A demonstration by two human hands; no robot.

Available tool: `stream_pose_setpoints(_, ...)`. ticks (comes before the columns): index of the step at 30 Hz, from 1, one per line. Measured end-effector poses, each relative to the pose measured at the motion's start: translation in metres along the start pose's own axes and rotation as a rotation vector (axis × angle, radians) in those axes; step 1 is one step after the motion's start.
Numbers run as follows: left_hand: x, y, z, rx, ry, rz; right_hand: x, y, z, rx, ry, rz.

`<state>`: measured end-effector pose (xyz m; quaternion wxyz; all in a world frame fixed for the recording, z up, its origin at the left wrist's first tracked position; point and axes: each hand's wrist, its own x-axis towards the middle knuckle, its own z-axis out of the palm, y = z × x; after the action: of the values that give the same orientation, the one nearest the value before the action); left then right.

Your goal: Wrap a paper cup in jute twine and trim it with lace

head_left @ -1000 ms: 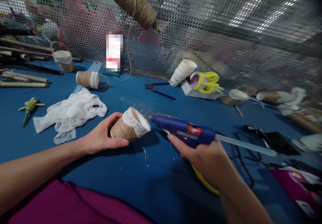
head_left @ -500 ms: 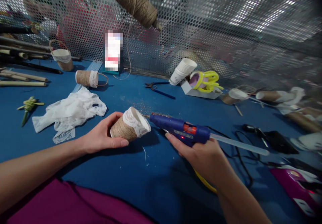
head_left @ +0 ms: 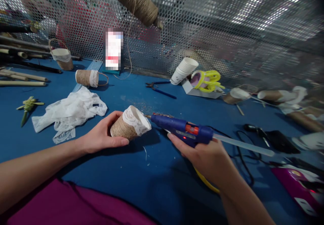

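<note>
My left hand [head_left: 103,135] is wrapped round a paper cup [head_left: 126,127] covered in brown twine, with a white lace band at its rim. The cup tilts, its mouth toward the right. In my right hand [head_left: 199,154] is a blue hot glue gun [head_left: 177,125] with a red light lit and a clear glue stick [head_left: 243,145] jutting from its back. The gun's nozzle is by the far side of the cup's rim; whether it touches, I cannot tell. White lace [head_left: 73,112] lies crumpled to the left of the cup.
Two twine-wrapped cups with handles [head_left: 87,78] [head_left: 64,61] are at the back left, near wooden sticks [head_left: 22,83]. Pliers [head_left: 162,90], stacked paper cups [head_left: 183,70] and yellow-handled scissors [head_left: 209,81] lie farther back. Black cable [head_left: 243,166] and a purple power strip [head_left: 295,188] are at right.
The glue gun shifted slightly left, then a little back to the right, its nozzle staying near the cup's rim. The cup has risen very slightly in my left hand.
</note>
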<state>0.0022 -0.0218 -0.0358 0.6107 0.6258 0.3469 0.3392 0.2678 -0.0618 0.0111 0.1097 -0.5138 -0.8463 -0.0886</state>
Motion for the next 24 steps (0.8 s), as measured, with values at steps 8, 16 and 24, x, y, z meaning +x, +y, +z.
stream_pose_setpoints(8,-0.0001,-0.0024,-0.0003,0.034,0.058,0.022,-0.0054,0.0075,0.0029,-0.240,0.079,-0.277)
stream_pose_setpoints(16,0.0019,-0.0042,0.0000,-0.009,0.112,0.064,-0.0078,0.0093,0.0040,-0.253,0.042,-0.257)
stream_pose_setpoints(24,0.0019,-0.0042,-0.0005,0.037,0.163,0.078,-0.0061,0.0077,0.0040,-0.359,0.111,-0.356)
